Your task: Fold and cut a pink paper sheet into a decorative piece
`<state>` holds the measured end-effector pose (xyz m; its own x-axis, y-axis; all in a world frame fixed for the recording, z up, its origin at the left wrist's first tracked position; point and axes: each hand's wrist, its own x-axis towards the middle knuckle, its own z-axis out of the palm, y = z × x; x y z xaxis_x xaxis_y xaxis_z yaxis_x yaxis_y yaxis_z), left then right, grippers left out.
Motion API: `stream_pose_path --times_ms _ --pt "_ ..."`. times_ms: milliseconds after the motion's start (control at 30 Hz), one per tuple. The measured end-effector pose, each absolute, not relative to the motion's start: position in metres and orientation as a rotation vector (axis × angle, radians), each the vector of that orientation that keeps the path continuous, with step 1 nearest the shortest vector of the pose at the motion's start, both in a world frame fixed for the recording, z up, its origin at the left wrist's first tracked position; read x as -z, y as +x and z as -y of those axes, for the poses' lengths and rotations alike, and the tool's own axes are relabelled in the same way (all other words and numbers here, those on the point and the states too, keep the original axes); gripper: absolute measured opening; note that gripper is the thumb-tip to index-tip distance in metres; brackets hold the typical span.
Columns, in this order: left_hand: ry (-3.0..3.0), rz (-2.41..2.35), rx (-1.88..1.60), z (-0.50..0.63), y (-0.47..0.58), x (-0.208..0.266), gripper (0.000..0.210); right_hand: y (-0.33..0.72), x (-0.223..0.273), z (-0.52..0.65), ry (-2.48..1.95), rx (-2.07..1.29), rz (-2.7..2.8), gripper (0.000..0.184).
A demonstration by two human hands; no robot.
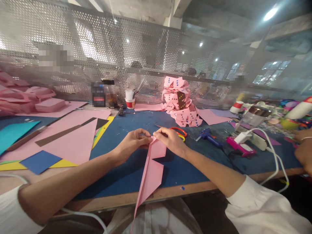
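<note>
Both my hands pinch the far end of a folded pink paper strip (154, 174) with notched, pointed edges. Its near end hangs over the table's front edge. My left hand (135, 141) grips the strip's left corner between thumb and fingers. Close beside it, my right hand (172, 139) holds the right side of the same end. Scissors with red and yellow handles (180, 131) lie just behind my right hand. A blue glue gun (211, 138) rests farther right. Behind them stands a stack of folded pink paper pieces (181, 104) with blue, yellow and dark dots.
Pink sheets (73, 143), a blue square (40, 161) and a teal sheet (18, 133) lie left. A paper cup (130, 102) and a dark-lidded jar (111, 94) stand by the perforated screen (151, 58). At right are a magenta power strip (241, 146), white cables and another person's hand (304, 149).
</note>
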<state>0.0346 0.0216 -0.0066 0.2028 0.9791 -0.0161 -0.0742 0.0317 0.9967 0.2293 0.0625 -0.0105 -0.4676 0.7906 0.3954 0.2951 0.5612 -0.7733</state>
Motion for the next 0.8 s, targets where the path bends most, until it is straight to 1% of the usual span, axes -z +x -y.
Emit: stream_pose_path --times_ms 67,200,267,533,800 --pt "1.232 -1.028 -1.081 -0.0213 0.0352 0.0072 0.040 0.2291 0.0119 -0.0651 -0.868 -0.882 2.017 0.031" --pt "1.291 -1.044 -1.073 -0.0218 0.0352 0.0108 0.042 0.2286 0.0143 -0.0694 -0.870 -1.024 1.985 0.021" --pt "1.320 -1.048 -1.072 -0.0221 0.0350 0.0118 0.043 0.2283 0.0151 -0.0705 -0.884 -1.051 1.979 0.019" --pt "1.378 -1.066 -0.974 -0.0224 0.0332 0.0107 0.040 0.2294 0.0148 -0.0708 -0.889 -1.000 1.939 0.022" --pt "1.415 -1.085 -0.958 -0.0226 0.0335 0.0144 0.034 0.2298 0.0172 -0.0725 -0.862 -1.023 1.979 0.026"
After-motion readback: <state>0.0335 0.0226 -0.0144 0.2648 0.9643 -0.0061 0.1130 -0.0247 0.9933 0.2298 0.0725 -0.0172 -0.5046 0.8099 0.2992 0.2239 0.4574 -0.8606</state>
